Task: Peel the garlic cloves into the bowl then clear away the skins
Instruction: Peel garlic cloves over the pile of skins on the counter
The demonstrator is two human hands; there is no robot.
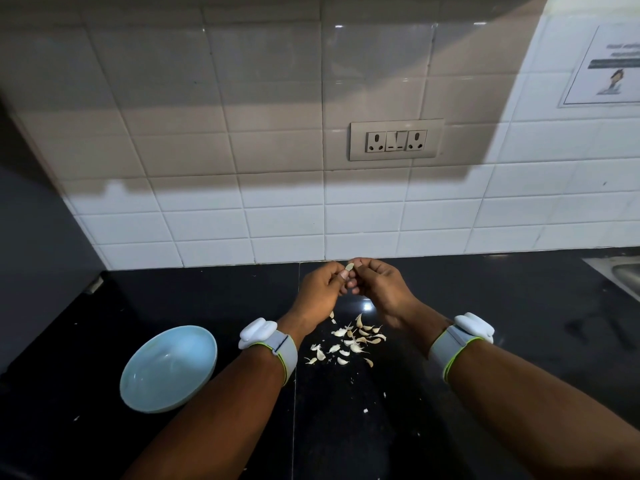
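Note:
Both hands are raised together above the black counter [485, 323]. My left hand [320, 289] and my right hand [379, 284] pinch one small garlic clove [349, 266] between their fingertips. Below the hands, several garlic cloves and loose skins [349, 339] lie scattered on the counter. A light blue bowl [168, 367] stands to the left of my left forearm; nothing shows inside it. Each wrist wears a grey band with a white device.
A white tiled wall with a socket panel [396, 140] rises behind the counter. The edge of a steel sink [620, 273] shows at the far right. A dark surface [38, 237] borders the left. Small skin crumbs [365, 411] lie nearer to me.

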